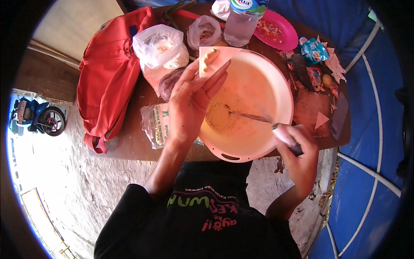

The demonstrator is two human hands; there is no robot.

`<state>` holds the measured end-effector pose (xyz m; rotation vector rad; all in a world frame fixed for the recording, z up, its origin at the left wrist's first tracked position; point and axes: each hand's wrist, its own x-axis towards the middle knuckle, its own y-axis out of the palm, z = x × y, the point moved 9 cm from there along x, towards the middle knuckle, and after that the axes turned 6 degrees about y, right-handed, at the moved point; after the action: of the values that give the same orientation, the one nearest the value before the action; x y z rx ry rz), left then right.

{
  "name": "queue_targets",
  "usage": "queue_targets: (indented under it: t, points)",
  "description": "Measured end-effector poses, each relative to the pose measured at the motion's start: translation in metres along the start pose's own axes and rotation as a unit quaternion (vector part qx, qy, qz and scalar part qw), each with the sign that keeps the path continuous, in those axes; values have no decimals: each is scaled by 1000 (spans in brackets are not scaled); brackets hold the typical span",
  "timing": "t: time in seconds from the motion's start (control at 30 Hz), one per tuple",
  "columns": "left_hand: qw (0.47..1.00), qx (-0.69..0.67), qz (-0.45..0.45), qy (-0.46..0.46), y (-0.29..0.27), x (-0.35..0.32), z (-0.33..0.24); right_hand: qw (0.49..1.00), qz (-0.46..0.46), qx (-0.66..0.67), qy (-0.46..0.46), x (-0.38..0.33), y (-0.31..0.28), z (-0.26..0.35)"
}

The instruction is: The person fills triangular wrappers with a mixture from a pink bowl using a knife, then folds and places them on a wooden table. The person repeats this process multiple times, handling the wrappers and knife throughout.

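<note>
My left hand [187, 101] is raised over the left rim of a wide, pale pink basin [286, 88]. It holds a thin, pale wrapper sheet [224, 54] across its fingers. A small strip of yellowish filling [209, 59] lies on the sheet. Yellowish paste [217, 118] is spread over the basin's bottom and left side. My right hand [300, 151], at the basin's right rim, is closed round the handle of a narrow-bladed knife [252, 116]. The blade points left into the basin, with its dark tip at the paste.
Left lies a red bag [105, 82], beside white plastic bags [159, 49] and a printed plastic packet [153, 125]. Behind the basin stand a water bottle [242, 26] and a pink plate [278, 30] with scraps. At right, a stack of wrapper sheets [310, 110] sits near packets [314, 52].
</note>
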<state>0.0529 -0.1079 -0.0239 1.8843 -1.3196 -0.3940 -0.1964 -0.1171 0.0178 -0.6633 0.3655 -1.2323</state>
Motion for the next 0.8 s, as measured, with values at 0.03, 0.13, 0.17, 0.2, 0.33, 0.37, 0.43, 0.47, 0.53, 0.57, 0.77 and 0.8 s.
queue_targets:
  t: [0.03,0.13,0.17,0.2,0.33,0.37,0.43,0.47,0.53,0.57,0.77,0.8]
  points:
    - [1000,13,-6,13,-4,0,-5,998,59,-28,4,2,9,5]
    - [997,70,-5,21,-10,-2,-8,981,171,-81,-42,14,38,22]
    - [996,87,-5,25,-11,-3,-8,973,193,-106,-67,17,47,27]
    - [995,96,1,39,-10,-6,-9,967,212,-115,-83,19,53,31]
    - [988,143,-15,58,-14,-11,-8,946,289,-143,-42,22,70,28]
    - [986,151,-19,65,-16,-11,-8,941,300,-150,-37,21,71,27]
    - [984,156,-31,76,-19,-11,-9,936,315,-152,-30,20,75,26]
    - [984,151,-40,81,-21,-11,-10,935,321,-146,-31,19,76,27]
    - [983,146,-60,93,-24,-13,-11,934,331,-134,-27,19,80,24]
    - [982,144,-71,99,-25,-14,-11,933,335,-129,-22,19,81,22]
    - [976,140,-117,123,-31,-17,-13,933,358,-40,-25,19,88,22]
    - [974,141,-128,121,-33,-18,-12,931,364,-33,-15,19,88,21]
